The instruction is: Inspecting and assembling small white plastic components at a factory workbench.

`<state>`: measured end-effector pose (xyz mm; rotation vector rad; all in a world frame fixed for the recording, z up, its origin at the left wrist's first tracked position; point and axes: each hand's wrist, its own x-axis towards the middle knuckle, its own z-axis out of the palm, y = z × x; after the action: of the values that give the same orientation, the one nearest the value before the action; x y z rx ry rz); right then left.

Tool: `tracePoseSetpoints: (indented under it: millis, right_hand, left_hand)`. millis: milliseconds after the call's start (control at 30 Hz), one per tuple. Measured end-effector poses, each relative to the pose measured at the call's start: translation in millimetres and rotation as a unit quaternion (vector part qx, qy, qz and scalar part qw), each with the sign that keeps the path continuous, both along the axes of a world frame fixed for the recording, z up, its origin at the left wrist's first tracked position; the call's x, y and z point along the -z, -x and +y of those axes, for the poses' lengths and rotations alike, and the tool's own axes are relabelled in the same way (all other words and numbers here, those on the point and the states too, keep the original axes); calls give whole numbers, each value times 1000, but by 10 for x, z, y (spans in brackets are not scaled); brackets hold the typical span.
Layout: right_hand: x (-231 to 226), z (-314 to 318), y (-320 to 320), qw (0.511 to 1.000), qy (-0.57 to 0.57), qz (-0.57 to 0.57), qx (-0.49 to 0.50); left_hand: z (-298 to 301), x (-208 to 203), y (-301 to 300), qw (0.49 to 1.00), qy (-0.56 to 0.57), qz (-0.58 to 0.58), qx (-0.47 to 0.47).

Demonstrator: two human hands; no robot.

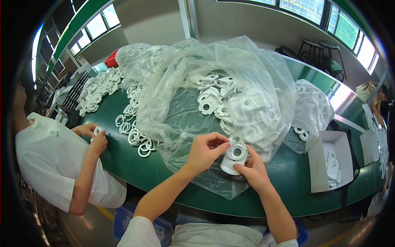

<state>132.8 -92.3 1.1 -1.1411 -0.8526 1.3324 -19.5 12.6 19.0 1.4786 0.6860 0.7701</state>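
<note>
One white part (pixel 229 165), near side of clear bag (pixel 154 99): left hand (pixel 203 153) pinches its top edge, right hand (pixel 254 171) clamps its side. Loose rings (pixel 134 136) left of bag.

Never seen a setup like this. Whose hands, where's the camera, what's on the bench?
There's no robot: these are a person's bare left hand and right hand. The single picture comes from a fisheye camera on their head, looking down, so straight edges bend. The right hand holds a white plastic part with a round opening; the left fingertips are at its upper edge, their grip unclear. On the green table lie a large clear plastic bag with similar parts, loose white rings and an open box. A co-worker sits at left.
</note>
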Motion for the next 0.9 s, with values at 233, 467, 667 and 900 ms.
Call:
tracePoseSetpoints:
  millis: [233,467,667,900]
  right_hand:
    - [28,10,-2,1000,-1,-2,-11]
    - [57,4,24,999,-49,7,10]
    - [68,-5,41,997,-68,5,23]
    - [22,-47,80,992,-90,-80,31]
  left_hand:
    - [-13,42,2,997,-71,24,-6]
    - [-25,-18,1,979,-194,62,-4]
    - [-6,-18,8,980,-198,37,5]
    - [-9,23,12,995,-71,37,63]
